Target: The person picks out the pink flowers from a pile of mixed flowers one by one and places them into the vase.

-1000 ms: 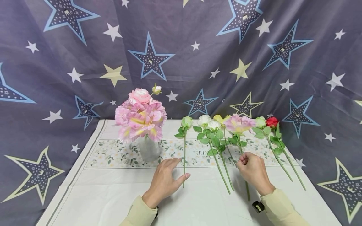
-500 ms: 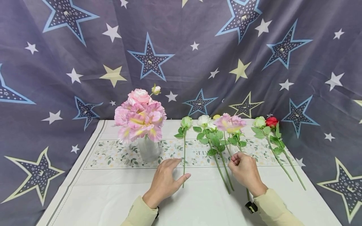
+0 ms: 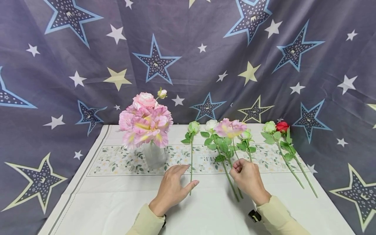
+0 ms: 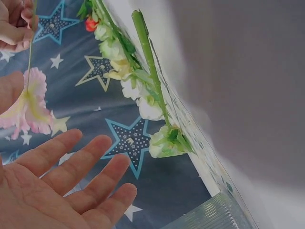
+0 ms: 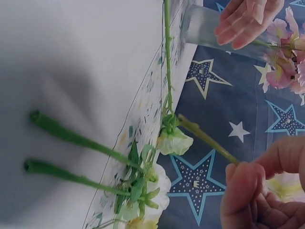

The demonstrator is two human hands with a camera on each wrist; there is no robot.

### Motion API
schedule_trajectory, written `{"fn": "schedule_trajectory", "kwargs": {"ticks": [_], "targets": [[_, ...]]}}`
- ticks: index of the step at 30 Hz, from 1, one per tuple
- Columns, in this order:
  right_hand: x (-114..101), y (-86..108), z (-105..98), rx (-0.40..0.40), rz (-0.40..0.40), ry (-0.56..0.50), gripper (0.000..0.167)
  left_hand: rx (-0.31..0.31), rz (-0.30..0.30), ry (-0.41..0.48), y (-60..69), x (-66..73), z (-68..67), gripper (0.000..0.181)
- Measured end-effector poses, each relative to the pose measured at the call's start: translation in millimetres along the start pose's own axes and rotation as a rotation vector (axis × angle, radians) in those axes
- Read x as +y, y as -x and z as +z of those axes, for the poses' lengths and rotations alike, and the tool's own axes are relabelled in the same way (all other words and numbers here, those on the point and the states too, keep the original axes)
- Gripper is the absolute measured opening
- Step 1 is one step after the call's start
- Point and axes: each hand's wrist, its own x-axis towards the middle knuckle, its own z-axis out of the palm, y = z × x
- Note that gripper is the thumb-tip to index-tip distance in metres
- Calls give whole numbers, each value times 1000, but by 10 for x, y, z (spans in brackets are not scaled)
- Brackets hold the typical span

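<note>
My right hand (image 3: pixel 249 179) pinches the thin stem of a pink-and-yellow artificial flower (image 3: pixel 230 128), raised over the roses in the middle. In the right wrist view the cut end of its stem (image 5: pixel 209 139) sticks out from the fingertips. My left hand (image 3: pixel 173 187) has its fingers extended and holds nothing; its palm and spread fingers show in the left wrist view. Near it lies a single light-green rose (image 3: pixel 194 127) on its stem. Behind the left hand stands a clear ribbed vase (image 3: pixel 154 157), filled with pink flowers (image 3: pixel 147 122) and a small bud.
White roses (image 3: pixel 211 125) with leafy stems lie right of the single green rose. Another green rose (image 3: pixel 246 134) lies behind the right hand. Farther right are a green rose (image 3: pixel 269 126) and a red rose (image 3: pixel 282 127). A star-patterned curtain (image 3: pixel 182 39) hangs behind the white table.
My right hand has moved left with the pink flower, which now hangs in front of the white and yellow blooms. The left hand stays almost still.
</note>
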Motion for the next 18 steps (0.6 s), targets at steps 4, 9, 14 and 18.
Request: {"fn": "schedule_trajectory", "kwargs": {"ticks": [4, 9, 14, 18], "targets": [[-45, 12, 33, -3, 0, -16, 16, -3, -1, 0, -8, 4, 9, 60], [-99, 37, 62, -7, -1, -33, 16, -1, -6, 14, -16, 18, 10, 59], [-135, 49, 95, -15, -14, -30, 17, 0, -13, 29, -26, 36, 16, 59], [-172, 60, 115, -23, -22, -25, 18, -22, -40, 48, -30, 52, 25, 60]]}}
